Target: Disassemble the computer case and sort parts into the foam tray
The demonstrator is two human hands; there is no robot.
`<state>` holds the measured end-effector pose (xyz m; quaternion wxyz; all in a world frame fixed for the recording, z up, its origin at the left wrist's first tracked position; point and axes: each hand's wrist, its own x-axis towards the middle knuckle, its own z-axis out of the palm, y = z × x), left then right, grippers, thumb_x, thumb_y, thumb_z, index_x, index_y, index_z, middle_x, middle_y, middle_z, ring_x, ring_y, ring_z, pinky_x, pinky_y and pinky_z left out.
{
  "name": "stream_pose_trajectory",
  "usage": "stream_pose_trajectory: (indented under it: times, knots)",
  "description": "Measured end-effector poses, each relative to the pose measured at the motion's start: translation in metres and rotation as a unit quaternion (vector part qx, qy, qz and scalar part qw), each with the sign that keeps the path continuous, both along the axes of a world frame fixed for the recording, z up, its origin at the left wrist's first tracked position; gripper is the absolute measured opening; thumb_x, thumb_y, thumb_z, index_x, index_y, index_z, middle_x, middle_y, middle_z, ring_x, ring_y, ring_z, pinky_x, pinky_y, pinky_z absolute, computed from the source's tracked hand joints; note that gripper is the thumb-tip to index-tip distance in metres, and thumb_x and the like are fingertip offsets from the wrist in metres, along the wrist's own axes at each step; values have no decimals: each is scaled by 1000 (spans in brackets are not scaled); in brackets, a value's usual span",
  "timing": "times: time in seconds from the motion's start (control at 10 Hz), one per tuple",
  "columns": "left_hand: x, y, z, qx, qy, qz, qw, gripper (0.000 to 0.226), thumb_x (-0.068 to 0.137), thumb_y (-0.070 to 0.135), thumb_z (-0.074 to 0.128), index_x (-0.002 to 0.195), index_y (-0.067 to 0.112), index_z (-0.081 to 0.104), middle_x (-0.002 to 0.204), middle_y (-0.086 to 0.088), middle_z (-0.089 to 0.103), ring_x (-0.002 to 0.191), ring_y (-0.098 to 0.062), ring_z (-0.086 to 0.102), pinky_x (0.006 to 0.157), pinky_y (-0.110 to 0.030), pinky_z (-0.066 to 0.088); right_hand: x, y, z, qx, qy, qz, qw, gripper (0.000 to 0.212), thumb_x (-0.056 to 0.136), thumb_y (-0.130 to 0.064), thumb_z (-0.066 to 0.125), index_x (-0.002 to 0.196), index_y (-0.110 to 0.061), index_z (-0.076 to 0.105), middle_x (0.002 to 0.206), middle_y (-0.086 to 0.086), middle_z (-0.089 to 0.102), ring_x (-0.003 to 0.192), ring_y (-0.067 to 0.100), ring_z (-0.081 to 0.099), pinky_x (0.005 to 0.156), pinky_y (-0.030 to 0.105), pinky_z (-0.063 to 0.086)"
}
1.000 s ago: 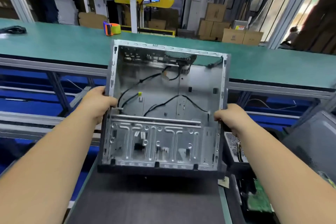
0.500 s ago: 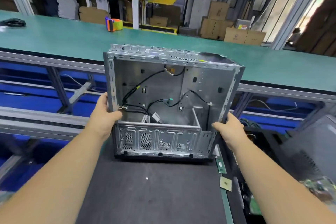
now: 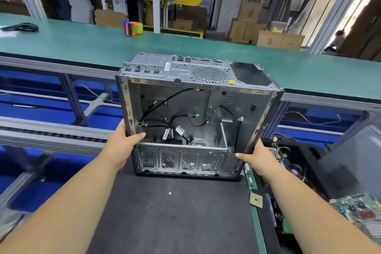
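The stripped grey metal computer case stands on end on the dark mat, its open side facing me and black cables loose inside. My left hand grips its left edge, thumb hooked inside the frame. On the lower right edge my right hand holds the case, with the thumb lying along the rim. The foam tray sits to the right, partly hidden by my right arm, with removed parts in it.
A memory stick and a CPU chip lie at the mat's right edge. A green motherboard sits lower right. A grey panel leans at the right. Beyond the case runs a green bench with a tape dispenser.
The case has been tipped from lying tilted in my hands to standing upright on the mat, its rear panel now on top. Both hands stayed on its sides.
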<state>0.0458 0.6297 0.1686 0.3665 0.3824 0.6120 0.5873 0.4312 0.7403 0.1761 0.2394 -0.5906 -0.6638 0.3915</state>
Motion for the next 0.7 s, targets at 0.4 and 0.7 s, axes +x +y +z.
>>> stream_pose_trajectory:
  times: [0.4, 0.7]
  knots:
    - [-7, 15, -2, -16, 22, 12, 1000, 48, 88, 9, 62, 125, 38, 51, 117, 7, 65, 116, -19, 57, 109, -46, 39, -6, 7, -5, 29, -73, -12, 997, 82, 89, -30, 72, 153, -30, 20, 132, -1, 60, 100, 17, 54, 83, 29, 43]
    - [4, -18, -9, -25, 7, 53, 998, 40, 94, 9, 60, 132, 19, 55, 127, 2, 61, 119, -17, 55, 101, -34, 39, -4, -65, -7, 18, -161, -88, 983, 46, 98, -44, 54, 134, -17, 53, 117, 4, 65, 110, 26, 60, 87, 32, 44]
